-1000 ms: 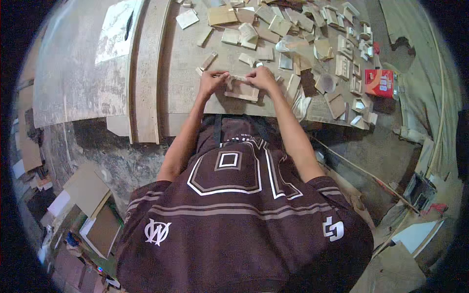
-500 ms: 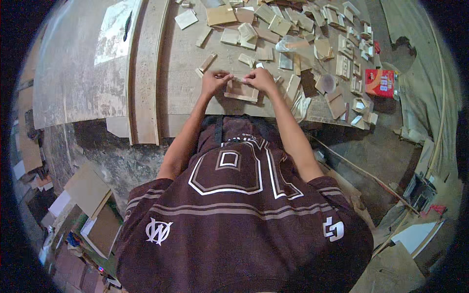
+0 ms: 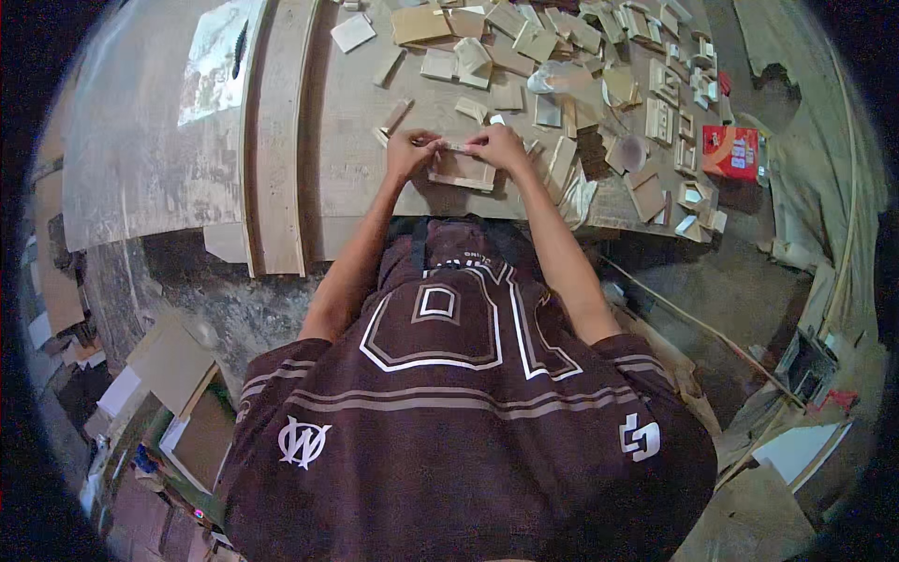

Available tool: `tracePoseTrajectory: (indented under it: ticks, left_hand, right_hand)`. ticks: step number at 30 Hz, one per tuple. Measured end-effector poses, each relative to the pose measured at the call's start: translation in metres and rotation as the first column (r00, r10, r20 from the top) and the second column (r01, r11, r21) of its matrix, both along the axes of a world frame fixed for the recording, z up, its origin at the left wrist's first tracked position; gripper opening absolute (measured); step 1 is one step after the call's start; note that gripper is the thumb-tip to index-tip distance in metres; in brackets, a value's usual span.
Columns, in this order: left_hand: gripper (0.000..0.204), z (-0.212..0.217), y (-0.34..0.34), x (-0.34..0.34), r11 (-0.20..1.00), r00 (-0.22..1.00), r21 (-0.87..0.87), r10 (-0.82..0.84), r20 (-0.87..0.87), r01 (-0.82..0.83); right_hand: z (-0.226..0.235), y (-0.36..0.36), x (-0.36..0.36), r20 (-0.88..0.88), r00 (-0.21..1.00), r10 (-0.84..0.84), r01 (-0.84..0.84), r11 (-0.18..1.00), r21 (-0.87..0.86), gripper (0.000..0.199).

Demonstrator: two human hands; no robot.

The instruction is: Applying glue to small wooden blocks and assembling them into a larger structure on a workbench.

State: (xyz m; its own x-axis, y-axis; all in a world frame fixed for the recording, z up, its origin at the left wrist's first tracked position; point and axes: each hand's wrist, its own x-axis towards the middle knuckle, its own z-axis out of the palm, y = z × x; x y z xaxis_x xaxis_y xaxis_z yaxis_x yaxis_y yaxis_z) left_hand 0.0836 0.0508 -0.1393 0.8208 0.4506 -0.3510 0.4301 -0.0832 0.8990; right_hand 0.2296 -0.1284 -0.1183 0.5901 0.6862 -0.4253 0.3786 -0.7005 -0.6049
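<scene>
My left hand [image 3: 410,155] and my right hand [image 3: 499,148] meet over the near part of the wooden table, fingertips closed in a pinch. Between them runs a thin light strip [image 3: 455,147], gripped at both ends. It lies along the far edge of a small shallow wooden box [image 3: 463,170], whose brown inside and pale near rim face me. Whether the strip is fixed to the box or only rests there, I cannot tell. A narrow wooden stick [image 3: 398,114] lies just beyond my left hand.
Wood offcuts [image 3: 538,42] and small built pieces [image 3: 659,122] crowd the table's far right. A clear plastic cup [image 3: 627,153] and a red can [image 3: 731,154] stand at the right. Two long wooden rails [image 3: 277,140] cross the left side. Boards [image 3: 173,365] lean at lower left.
The view has shifted very slightly. Both hands keep their pinch on the strip, with hardly any movement.
</scene>
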Motion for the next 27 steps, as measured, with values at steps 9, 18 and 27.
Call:
tracePoseTrajectory:
  ticks: [9, 18, 27]
  left_hand:
    - [0.028, -0.005, 0.003, -0.003, 0.994, 0.997, 0.109, 0.006, 0.077, -0.014]
    - [0.027, -0.016, 0.004, -0.003, 0.993, 0.997, 0.122, -0.013, 0.072, 0.004]
    - [0.025, -0.012, 0.005, -0.001, 0.99, 0.999, 0.139, -0.028, 0.033, 0.023]
  right_hand:
    - [0.013, -0.036, 0.016, -0.068, 0.952, -0.3, 0.307, 0.932, 0.19, 0.026]
    - [0.0, -0.064, -0.001, -0.153, 0.965, -0.211, 0.241, 0.947, 0.213, 0.024]
    - [0.013, -0.054, -0.005, -0.17, 0.954, -0.246, 0.279, 0.937, 0.211, 0.029]
